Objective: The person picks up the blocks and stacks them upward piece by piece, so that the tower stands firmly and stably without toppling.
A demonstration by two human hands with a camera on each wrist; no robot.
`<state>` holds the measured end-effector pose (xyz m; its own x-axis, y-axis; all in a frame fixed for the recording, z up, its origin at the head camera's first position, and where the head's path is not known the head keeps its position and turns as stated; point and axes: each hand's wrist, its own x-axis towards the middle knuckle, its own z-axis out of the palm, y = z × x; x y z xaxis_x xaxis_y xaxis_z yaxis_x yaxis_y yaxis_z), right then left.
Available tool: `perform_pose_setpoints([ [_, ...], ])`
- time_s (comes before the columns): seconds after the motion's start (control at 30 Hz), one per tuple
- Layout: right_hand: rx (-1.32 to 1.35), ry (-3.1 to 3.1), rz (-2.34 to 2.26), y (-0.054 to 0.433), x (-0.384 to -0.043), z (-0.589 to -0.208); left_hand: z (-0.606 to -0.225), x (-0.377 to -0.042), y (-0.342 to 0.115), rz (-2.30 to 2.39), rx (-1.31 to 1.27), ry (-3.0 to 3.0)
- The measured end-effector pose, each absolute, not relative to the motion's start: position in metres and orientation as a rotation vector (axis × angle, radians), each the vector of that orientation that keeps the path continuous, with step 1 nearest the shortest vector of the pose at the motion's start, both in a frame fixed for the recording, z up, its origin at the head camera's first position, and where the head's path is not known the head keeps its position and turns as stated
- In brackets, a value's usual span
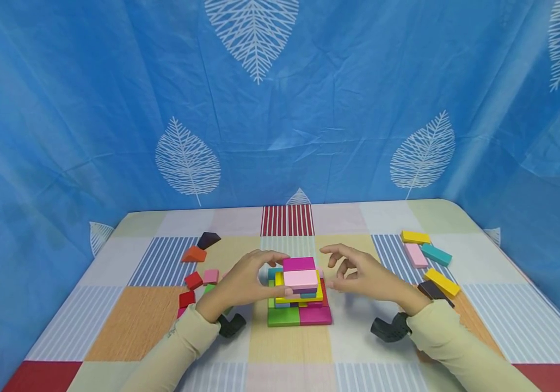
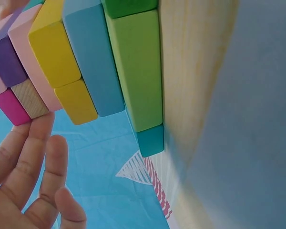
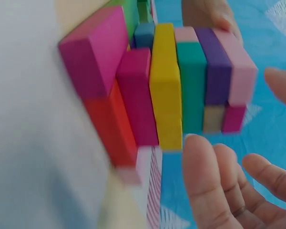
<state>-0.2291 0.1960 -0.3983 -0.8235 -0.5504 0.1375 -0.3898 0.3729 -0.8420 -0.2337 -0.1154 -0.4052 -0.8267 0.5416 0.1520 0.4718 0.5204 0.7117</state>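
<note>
A layered tower of colored blocks stands mid-table, with a green block (image 1: 283, 317) and a magenta block (image 1: 315, 316) at its front base. Yellow blocks (image 2: 52, 52) form a middle layer; a pink block (image 1: 300, 279) and a smaller magenta block (image 1: 299, 264) are on top. My left hand (image 1: 241, 276) pinches the upper layers from the left, thumb at the front and fingertips on the magenta and bare-wood blocks (image 2: 31, 98) behind. To the tower's right, my right hand (image 1: 369, 276) hovers with loosely bent, spread fingers, holding nothing.
Left of the tower lie loose red blocks (image 1: 194, 280), a pink block (image 1: 210, 276), an orange piece (image 1: 194, 254) and a black piece (image 1: 208, 240). At the right are yellow blocks (image 1: 443, 282), a teal block (image 1: 436, 254), a pink block (image 1: 415, 255) and a black block (image 1: 435, 291).
</note>
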Motion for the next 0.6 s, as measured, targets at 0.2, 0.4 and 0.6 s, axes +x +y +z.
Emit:
perform_pose_setpoints([
  [0.2, -0.763, 2.472, -1.410, 0.238, -0.225, -0.395, -0.404, -0.232, -0.116, 1.212, 0.867, 2.652],
  [0.4, -0.896, 2.510, -1.343, 0.281, -0.223, -0.396, -0.406, -0.232, -0.116, 1.213, 0.856, 2.651],
  [0.6, -1.051, 2.470, -1.256, 0.320, -0.220, -0.401, -0.406, -0.233, -0.115, 1.214, 0.877, 2.651],
])
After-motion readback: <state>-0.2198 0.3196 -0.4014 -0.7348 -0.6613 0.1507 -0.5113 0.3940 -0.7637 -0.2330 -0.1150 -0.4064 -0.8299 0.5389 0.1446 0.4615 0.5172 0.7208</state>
